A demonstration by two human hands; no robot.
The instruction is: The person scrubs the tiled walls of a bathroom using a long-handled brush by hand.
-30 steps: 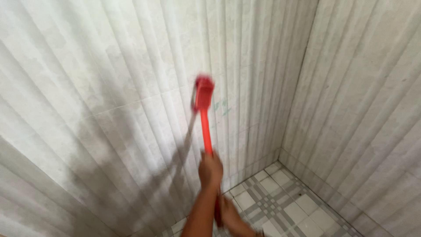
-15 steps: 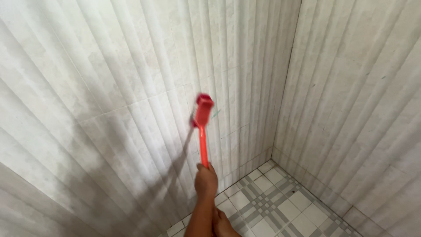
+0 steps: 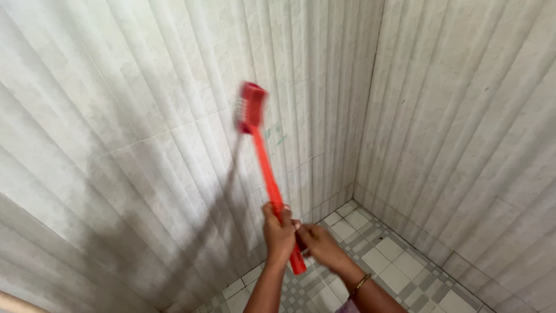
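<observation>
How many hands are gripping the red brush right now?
2: the left hand is higher on the red brush handle, the right hand lower, near its end.

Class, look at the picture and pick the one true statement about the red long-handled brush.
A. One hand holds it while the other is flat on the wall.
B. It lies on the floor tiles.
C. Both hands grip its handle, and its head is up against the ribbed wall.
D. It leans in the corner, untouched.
C: the left hand and right hand both close round the low end of the red brush, whose head is at the ribbed wall.
</observation>
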